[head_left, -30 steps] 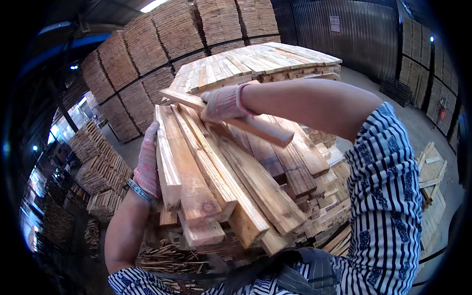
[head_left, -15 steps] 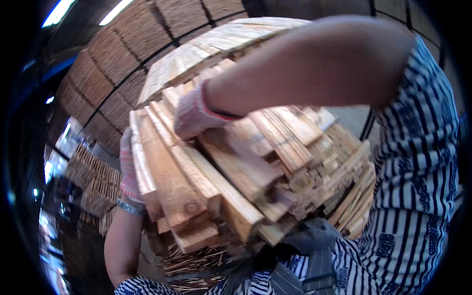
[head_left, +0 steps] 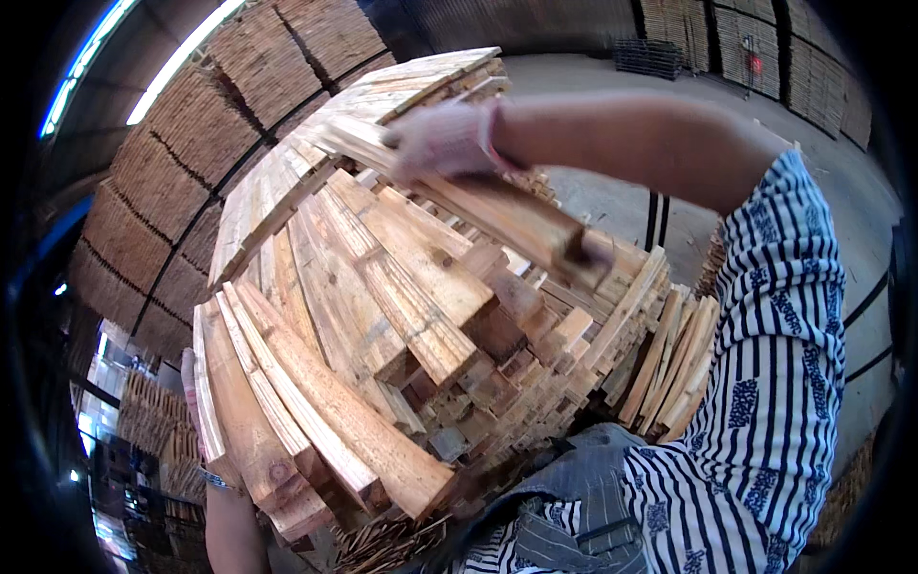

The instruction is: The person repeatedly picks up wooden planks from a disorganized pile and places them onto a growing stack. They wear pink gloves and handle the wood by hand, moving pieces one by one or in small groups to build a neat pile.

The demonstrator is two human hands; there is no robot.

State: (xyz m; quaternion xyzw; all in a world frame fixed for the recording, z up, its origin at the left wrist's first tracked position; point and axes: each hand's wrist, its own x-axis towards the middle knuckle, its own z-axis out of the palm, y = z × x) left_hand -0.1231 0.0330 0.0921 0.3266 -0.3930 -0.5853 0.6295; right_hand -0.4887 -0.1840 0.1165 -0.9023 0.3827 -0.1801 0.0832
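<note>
My right hand, in a pale knitted glove, is closed over a wooden board above the right side of the lumber pile. Motion blurs the hand and the board's near end. At the far left, my gloved left hand grips the outer side of several long boards standing side by side; its fingers are mostly hidden behind them. Between the hands, more loose boards fan out over the pile, their cut ends toward me.
A layer of flat planks tops the far part of the pile. Small cut pieces are stacked below. Loose sticks lean at the right. Tall strapped lumber stacks rise on the left; a dark pallet lies far back on the floor.
My right hand has moved right and away from the left-hand boards, carrying a board with it. The view has shifted, showing more floor at the right. My left hand stays beside its boards.
</note>
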